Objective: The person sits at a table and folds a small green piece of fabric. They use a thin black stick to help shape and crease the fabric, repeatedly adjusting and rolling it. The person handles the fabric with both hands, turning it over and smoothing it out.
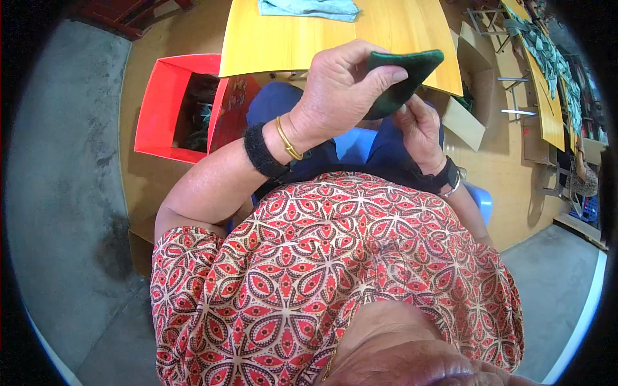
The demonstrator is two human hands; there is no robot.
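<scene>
A flat piece of dark green fabric (412, 76) is held up over my lap, close to the near edge of the yellow table. My left hand (347, 90) pinches its upper left part, thumb on the face toward me and the fingers behind. At the lower edge of the fabric is my right hand (421, 132), its thumb and fingers closed on that edge. Part of the cloth is hidden behind my left thumb, and the right fingertips are partly covered.
The yellow wooden table (290, 42) stands ahead, a light blue cloth (309, 8) on its far part. A red open box (170, 151) with dark contents sits at left. On the right are an open cardboard box (467, 125) and another table (547, 122) bearing green fabric strips.
</scene>
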